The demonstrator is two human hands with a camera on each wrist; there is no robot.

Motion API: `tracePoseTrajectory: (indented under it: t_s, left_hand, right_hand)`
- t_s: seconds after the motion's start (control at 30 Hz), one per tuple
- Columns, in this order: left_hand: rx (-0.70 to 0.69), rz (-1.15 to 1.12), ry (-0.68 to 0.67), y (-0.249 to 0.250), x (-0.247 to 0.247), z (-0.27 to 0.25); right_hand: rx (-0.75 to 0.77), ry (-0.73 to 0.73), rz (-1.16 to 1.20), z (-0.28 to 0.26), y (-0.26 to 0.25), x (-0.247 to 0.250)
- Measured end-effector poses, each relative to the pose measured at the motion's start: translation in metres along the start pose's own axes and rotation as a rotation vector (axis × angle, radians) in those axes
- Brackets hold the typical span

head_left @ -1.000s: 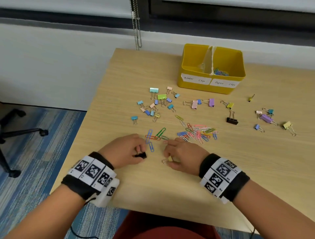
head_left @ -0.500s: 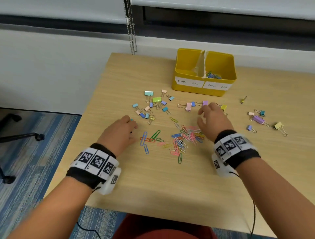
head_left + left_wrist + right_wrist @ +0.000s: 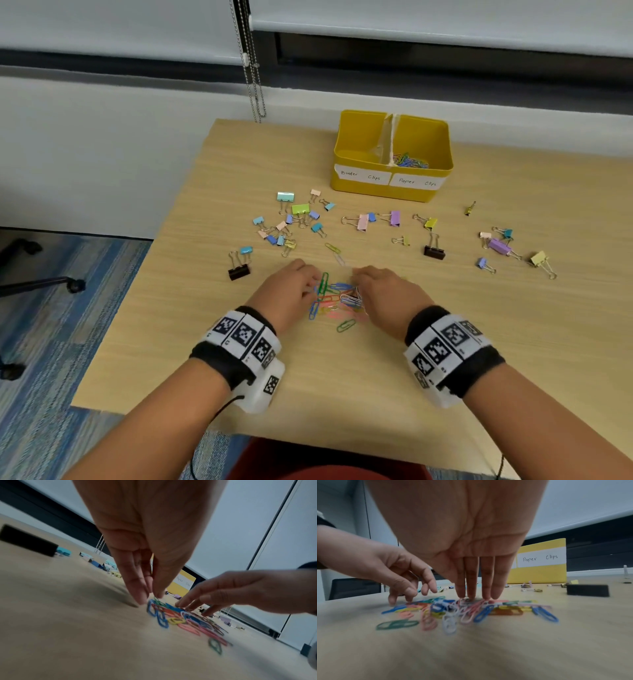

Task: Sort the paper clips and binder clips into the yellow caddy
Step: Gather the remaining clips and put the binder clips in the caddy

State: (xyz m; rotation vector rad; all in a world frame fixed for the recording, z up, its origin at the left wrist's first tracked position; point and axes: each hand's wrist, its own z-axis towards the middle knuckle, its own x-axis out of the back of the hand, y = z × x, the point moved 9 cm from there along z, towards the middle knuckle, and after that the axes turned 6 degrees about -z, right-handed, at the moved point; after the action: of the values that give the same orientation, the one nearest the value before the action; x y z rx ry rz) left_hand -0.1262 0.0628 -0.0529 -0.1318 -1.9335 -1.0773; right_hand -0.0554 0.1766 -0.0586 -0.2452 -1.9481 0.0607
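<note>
Left hand [image 3: 287,291] and right hand [image 3: 387,294] are flanking the paper clips [image 3: 337,301] on the counter [image 3: 342,377]. Fingers [image 3: 471,581] of both are reaching down, extended, tips touching clips.

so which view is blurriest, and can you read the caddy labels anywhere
Head view: sharp, evenly lit, both labels on the yellow caddy readable. Left wrist view: blurriest, the paper clips and black binder clip smeared. Right wrist view: clips softly blurred, Paper Clips label legible.

One yellow caddy [image 3: 363,192]. In front of it lie two black binder clips [image 3: 434,252], roughly twenty-five coloured binder clips [image 3: 300,209] and one tangled heap of paper clips [image 3: 337,301], too overlapped to count.
</note>
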Motion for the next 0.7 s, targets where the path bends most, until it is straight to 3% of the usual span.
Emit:
tracePoseTrajectory:
  t_s: [0.1,0.3,0.47,0.57,0.63,0.7]
  left_hand:
    - [-0.082,0.156,0.043,0.017,0.009,0.022]
    - [-0.095,0.524,-0.058,0.029,-0.005,0.044]
    - [-0.08,0.371,-0.098,0.021,-0.022,0.011]
    - [-0.016,0.213,-0.081,0.01,-0.013,-0.007]
    - [0.09,0.194,-0.113,-0.002,-0.009,-0.014]
    - [0.145,0.172,-0.14,-0.006,-0.015,-0.017]
  right_hand:
    - [0.026,0.088,0.051,0.019,-0.003,0.022]
    - [0.054,-0.027,0.015,0.041,-0.003,-0.014]
    - [0.057,-0.012,0.121,0.0,0.001,-0.005]
    - [-0.126,0.052,0.088,-0.026,0.031,-0.001]
    - [-0.285,0.014,0.066,-0.038,0.048,-0.008]
    - [-0.346,-0.014,0.116,-0.039,0.048,-0.016]
